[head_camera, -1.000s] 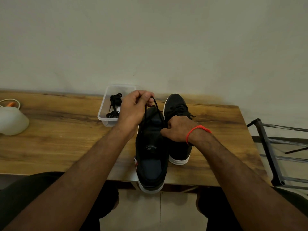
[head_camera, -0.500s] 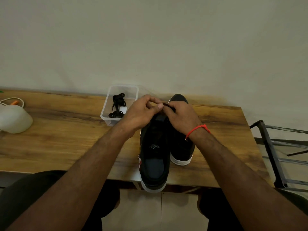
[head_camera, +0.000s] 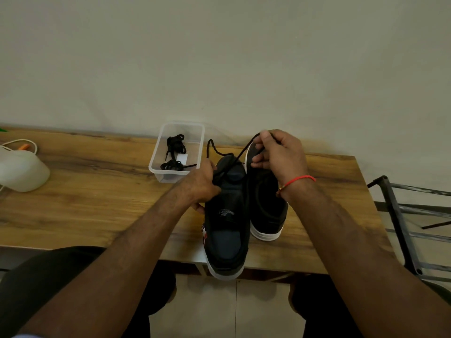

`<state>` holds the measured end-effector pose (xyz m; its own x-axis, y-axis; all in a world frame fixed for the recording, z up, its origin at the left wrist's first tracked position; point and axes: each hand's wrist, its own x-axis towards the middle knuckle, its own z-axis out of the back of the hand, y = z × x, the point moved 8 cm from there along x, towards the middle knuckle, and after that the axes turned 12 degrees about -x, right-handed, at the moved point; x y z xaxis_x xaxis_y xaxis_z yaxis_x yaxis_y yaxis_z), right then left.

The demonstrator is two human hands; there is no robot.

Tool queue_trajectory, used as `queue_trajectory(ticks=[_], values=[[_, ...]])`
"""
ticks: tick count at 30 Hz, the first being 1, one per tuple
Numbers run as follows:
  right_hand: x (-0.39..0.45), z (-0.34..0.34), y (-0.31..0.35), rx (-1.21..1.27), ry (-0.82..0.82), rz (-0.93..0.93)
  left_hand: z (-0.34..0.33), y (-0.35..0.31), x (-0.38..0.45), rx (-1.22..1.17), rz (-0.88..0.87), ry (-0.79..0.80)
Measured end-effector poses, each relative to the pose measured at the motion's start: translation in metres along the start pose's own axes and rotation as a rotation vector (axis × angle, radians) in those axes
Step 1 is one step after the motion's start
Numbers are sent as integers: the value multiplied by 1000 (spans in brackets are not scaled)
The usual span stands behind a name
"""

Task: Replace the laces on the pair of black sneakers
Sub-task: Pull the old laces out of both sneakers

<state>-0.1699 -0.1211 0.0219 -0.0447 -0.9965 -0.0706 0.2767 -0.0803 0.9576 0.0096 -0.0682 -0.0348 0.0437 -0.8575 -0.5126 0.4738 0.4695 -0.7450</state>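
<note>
Step in hand, by my reading: unlacing the near sneaker (head_camera: 227, 230), which lies on the tabletop (head_camera: 97, 191) with its heel past the near edge. Left hand (head_camera: 199, 185) grips the shoe's left side near the tongue, fingers curled round the upper. Right hand (head_camera: 275, 154), raised above the second sneaker (head_camera: 267, 215), pinches the black lace (head_camera: 240, 154) between thumb and fingertips; the lace runs taut down to the eyelets, its loose end curling off to the left.

Next move, judged: draw the lace clear through the remaining eyelets, steadying the shoe against the pull.

Both sneakers black with white soles, side by side. Spare laces (head_camera: 174, 152) lie bundled in a clear container (head_camera: 156, 167), far left of the shoes.
</note>
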Motion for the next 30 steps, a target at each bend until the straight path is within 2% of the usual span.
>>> queue_trajectory(ticks=[3, 6, 11, 14, 16, 20, 22, 25, 27, 30], values=[[0, 5, -1, 103, -26, -29, 1, -1, 0, 3, -10, -4], [-5, 1, 4, 73, -7, 24, 2, -2, 0, 16, -30, -31], [-4, -6, 17, -269, 93, 146, 1, -10, -1, 177, -165, -146], [1, 0, 9, -445, 61, 110, 5, -21, -2, 266, -291, -284], [4, -3, 2, -607, 101, 116, 10, -23, -1, 243, -332, -334], [-10, -15, 13, -864, 72, 338, 18, -23, -3, 194, -349, -412], [-17, -30, 11, -907, 167, 355, 20, -24, -4, 191, -354, -442], [-23, -53, -19, -1045, 388, 200, 18, -21, 0, 205, -333, -411], [-21, -54, -27, -1029, 364, 155, 15, -18, 5, 183, -311, -338], [-13, -50, -19, -760, 285, 159, 15, -16, 6, 138, -268, -286]])
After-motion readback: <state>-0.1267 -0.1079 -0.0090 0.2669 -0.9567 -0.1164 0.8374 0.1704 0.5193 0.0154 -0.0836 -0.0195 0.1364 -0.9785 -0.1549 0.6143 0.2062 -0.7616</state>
